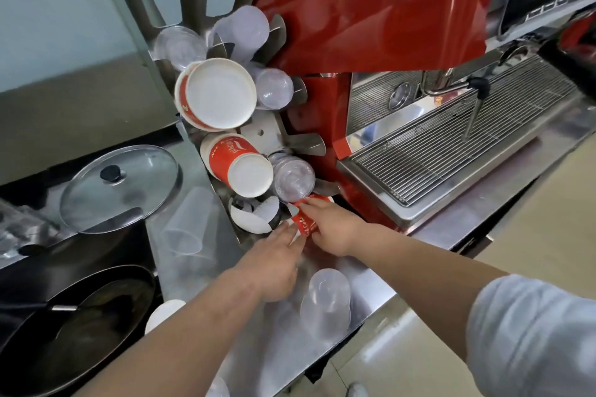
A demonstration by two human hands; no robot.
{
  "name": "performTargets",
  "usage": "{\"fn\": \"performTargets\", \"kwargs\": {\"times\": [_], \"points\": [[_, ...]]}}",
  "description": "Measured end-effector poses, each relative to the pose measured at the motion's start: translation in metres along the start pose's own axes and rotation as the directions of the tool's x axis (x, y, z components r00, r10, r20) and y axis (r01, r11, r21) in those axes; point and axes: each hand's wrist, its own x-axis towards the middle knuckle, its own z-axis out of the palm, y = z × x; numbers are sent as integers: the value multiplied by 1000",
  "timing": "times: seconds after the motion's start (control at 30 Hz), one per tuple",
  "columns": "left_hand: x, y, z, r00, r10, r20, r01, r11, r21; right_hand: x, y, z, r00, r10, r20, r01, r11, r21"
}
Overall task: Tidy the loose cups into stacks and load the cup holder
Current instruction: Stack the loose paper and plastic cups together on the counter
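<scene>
A steel cup holder (pixel 263 132) with prongs stands left of the red coffee machine. Its slots hold a large red paper cup stack (pixel 214 94), a smaller red paper cup stack (pixel 237 164) and clear plastic cup stacks (pixel 293 179). At the holder's lowest right slot both hands grip a small red paper cup (pixel 304 223). My right hand (pixel 335 229) wraps it from the right, my left hand (pixel 275 259) touches it from below left. Loose clear cups stand upside down on the counter (pixel 327 301) and lie at left (pixel 190 222).
The red coffee machine (pixel 371 26) with its drip grille (pixel 451 138) fills the right. A pot with a glass lid (pixel 119 187) and a dark frying pan (pixel 80 325) sit at left. A white cup rim (pixel 164 314) shows near the pan. White lids (pixel 253 216) sit in the holder's bottom left slot.
</scene>
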Motion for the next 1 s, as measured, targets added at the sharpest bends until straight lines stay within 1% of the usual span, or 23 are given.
{"fn": "performTargets", "kwargs": {"times": [0.1, 0.2, 0.3, 0.4, 0.5, 0.63, 0.77, 0.9, 1.0], "points": [[0, 0, 4, 1000, -4, -25, 5, 1000, 8, 4, 1, 2, 998, 29, 54, -26, 998, -59], [-2, 1, 6, 999, 8, -52, -7, 1000, 19, 3, 2, 3, 999, 38, 12, -36, 987, -154], [-5, 2, 8, 997, 11, -74, -10, 1000, 9, 3, 6, 5, 999, 37, 4, -36, 982, -184], [-5, 2, 8, 996, -10, -89, 9, 1000, -4, 3, 7, 6, 999, 31, 10, -29, 988, -153], [-3, 3, 8, 994, -21, -108, 18, 999, -28, -1, 9, 7, 996, 55, 68, -46, 991, -127], [-1, 3, 12, 989, -49, -139, 44, 998, -39, -10, 18, 11, 994, 51, 94, -42, 995, -91], [3, 3, 14, 984, -70, -161, 62, 996, -58, -18, 25, 12, 987, 65, 149, -68, 998, 13], [5, 4, 18, 972, -107, -211, 87, 991, -100, -24, 24, 8, 988, 8, 153, -14, 999, 40], [4, 3, 21, 955, -146, -258, 100, 978, -182, -32, 23, 2, 990, -38, 136, 26, 996, 88]]}}
